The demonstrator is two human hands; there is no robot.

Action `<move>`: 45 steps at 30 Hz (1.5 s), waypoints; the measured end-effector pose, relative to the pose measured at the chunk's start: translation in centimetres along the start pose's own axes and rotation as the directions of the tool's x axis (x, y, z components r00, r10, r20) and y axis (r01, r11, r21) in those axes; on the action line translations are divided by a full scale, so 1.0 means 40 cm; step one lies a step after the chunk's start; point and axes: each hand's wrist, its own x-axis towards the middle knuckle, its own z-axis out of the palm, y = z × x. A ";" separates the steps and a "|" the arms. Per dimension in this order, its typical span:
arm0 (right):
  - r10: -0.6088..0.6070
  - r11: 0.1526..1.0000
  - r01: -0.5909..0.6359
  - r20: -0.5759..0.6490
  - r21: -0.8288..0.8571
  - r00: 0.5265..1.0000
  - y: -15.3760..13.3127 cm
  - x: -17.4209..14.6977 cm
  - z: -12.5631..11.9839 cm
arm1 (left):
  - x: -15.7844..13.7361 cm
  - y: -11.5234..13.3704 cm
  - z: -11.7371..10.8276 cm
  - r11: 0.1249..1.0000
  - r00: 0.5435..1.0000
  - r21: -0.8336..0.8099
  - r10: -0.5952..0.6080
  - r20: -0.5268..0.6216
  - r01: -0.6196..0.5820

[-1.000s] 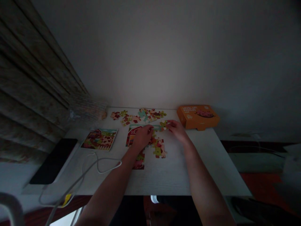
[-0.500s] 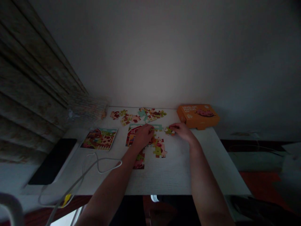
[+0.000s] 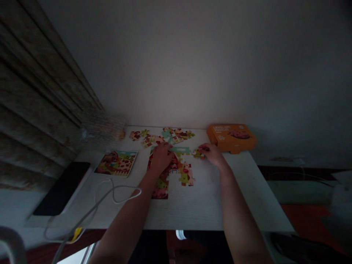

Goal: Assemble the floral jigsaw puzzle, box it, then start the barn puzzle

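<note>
A partly joined jigsaw puzzle point(image 3: 161, 187) lies mid-table, with a red barn, green ground and a pink pig visible. My left hand point(image 3: 162, 157) rests on its upper left part, fingers stretched over the barn and hiding some of it. Thumb and fingers of my right hand point(image 3: 212, 153) pinch a green and white puzzle piece point(image 3: 198, 154) just right of the puzzle's top edge. Behind the puzzle, several loose puzzle pieces point(image 3: 178, 135) are spread near the wall.
An orange puzzle box point(image 3: 231, 138) stands at the back right. To the left lie a picture card point(image 3: 117, 163), a black phone-like slab point(image 3: 63, 189) and a looped white cable point(image 3: 115, 190). Clear plastic wrap point(image 3: 101, 126) sits at the back left, beside a curtain point(image 3: 41, 84).
My left hand has shifted left across the puzzle, uncovering its middle. My right hand stays at nearly the same spot with the puzzle piece.
</note>
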 end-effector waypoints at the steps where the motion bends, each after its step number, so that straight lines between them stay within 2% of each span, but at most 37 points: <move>1: 0.001 1.000 -0.001 -0.012 0.016 1.000 0.003 0.003 -0.001 | 0.001 -0.005 -0.004 0.999 1.000 0.022 -0.025 -0.008 0.025; 4: 0.022 0.996 -0.015 -0.081 0.088 0.997 0.013 0.012 -0.002 | 0.003 -0.016 -0.016 0.993 0.994 0.062 -0.105 -0.008 0.105; 7: 0.095 0.974 -0.065 -0.126 0.218 0.987 0.023 0.019 -0.001 | 0.005 -0.017 -0.028 0.985 0.987 0.067 -0.159 0.002 0.158; 10: 0.142 0.938 -0.096 -0.116 0.333 0.983 0.032 0.022 0.003 | 0.004 -0.017 -0.032 0.980 0.983 0.088 -0.181 -0.004 0.181; 14: 0.158 0.922 -0.094 -0.144 0.374 0.977 0.045 0.031 0.015 | -0.001 -0.024 -0.024 0.974 0.984 0.149 -0.177 0.022 0.172; 19: 0.165 0.947 -0.088 -0.232 0.309 0.959 0.064 0.044 0.041 | -0.002 -0.042 -0.009 0.976 0.989 0.175 -0.140 0.050 0.129; 22: 0.106 0.963 -0.043 -0.227 0.265 0.968 0.071 0.047 0.053 | 0.017 -0.072 -0.013 0.992 0.995 0.075 -0.100 0.028 0.098; 25: -0.003 0.981 0.046 -0.222 0.189 0.975 0.070 0.045 0.060 | 0.050 -0.127 -0.034 0.994 0.990 -0.020 -0.106 -0.096 0.105; 29: -0.079 0.992 0.094 -0.162 0.086 0.984 0.062 0.037 0.064 | 0.083 -0.219 -0.077 0.978 0.935 0.026 -0.191 -0.299 0.208; 33: -0.111 0.993 0.114 -0.158 0.012 0.981 0.054 0.029 0.064 | 0.093 -0.283 -0.107 0.953 0.905 0.049 -0.268 -0.329 0.300; 38: -0.140 0.990 0.134 -0.193 -0.042 0.971 0.046 0.023 0.063 | 0.095 -0.292 -0.114 0.897 0.872 0.065 -0.405 -0.276 0.437; 45: -0.127 0.992 0.122 -0.180 -0.040 0.975 0.039 0.020 0.056 | 0.092 -0.269 -0.135 0.819 0.805 0.118 -0.509 -0.303 0.562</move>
